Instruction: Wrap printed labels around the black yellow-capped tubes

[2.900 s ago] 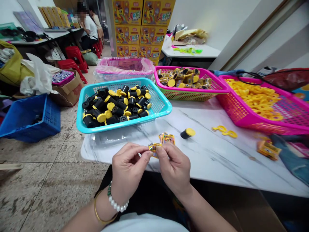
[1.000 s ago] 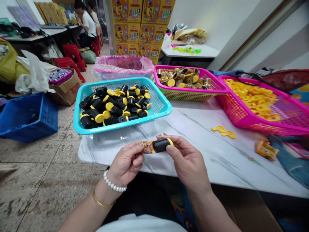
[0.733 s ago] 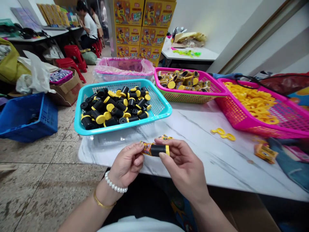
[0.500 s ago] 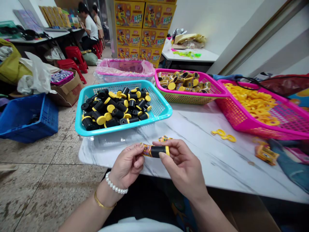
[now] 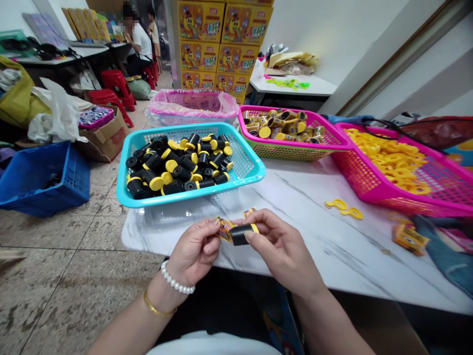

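One printed wrapper (image 5: 225, 229) is pinched by the left hand's (image 5: 194, 251) fingers above the table (image 5: 295, 197), against a black cylinder (image 5: 240, 236) clamped in the right hand's (image 5: 284, 254) fingers, whose skewed push might crease it.

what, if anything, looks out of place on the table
Loose yellow pieces lie on the table, outside the pink basket piled with similar ones, so they look stray. Nothing looks plainly spilled or damaged.
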The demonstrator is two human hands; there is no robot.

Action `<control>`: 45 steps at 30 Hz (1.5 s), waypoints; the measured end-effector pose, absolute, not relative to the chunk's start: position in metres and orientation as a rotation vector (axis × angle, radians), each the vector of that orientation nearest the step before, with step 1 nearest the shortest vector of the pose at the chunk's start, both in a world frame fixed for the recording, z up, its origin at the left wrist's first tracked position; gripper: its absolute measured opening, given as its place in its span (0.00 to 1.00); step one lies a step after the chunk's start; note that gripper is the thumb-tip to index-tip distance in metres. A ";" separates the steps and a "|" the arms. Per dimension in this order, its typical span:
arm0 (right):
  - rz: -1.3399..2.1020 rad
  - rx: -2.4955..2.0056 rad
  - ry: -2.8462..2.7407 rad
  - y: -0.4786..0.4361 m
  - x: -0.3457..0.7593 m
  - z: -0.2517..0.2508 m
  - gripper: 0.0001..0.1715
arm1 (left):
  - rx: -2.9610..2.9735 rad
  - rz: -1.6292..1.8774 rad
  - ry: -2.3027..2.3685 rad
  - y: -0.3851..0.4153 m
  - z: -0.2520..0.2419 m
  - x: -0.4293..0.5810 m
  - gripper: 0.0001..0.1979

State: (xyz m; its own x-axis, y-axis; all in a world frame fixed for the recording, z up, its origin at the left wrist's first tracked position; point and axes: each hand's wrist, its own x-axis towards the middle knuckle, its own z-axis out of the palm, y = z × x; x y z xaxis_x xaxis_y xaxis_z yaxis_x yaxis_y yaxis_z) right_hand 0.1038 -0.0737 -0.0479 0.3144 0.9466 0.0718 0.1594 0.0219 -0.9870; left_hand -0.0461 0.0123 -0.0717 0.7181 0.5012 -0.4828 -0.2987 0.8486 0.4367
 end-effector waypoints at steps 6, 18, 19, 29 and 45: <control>0.709 -1.432 -1.040 -0.074 0.099 -0.050 0.06 | 0.390 0.460 0.649 0.008 -0.072 -0.047 0.19; 0.265 -1.533 -1.162 -0.084 0.090 -0.070 0.11 | 0.478 0.499 0.688 0.002 -0.077 -0.050 0.20; 0.216 -1.536 -1.211 -0.086 0.091 -0.072 0.13 | 0.510 0.507 0.712 0.000 -0.078 -0.051 0.20; 0.387 -1.255 -1.443 -0.100 0.104 -0.064 0.20 | 1.427 0.693 0.528 0.008 -0.072 -0.081 0.30; 0.029 -1.263 -1.747 -0.096 0.099 -0.064 0.23 | 0.838 0.348 0.511 0.008 -0.078 -0.069 0.28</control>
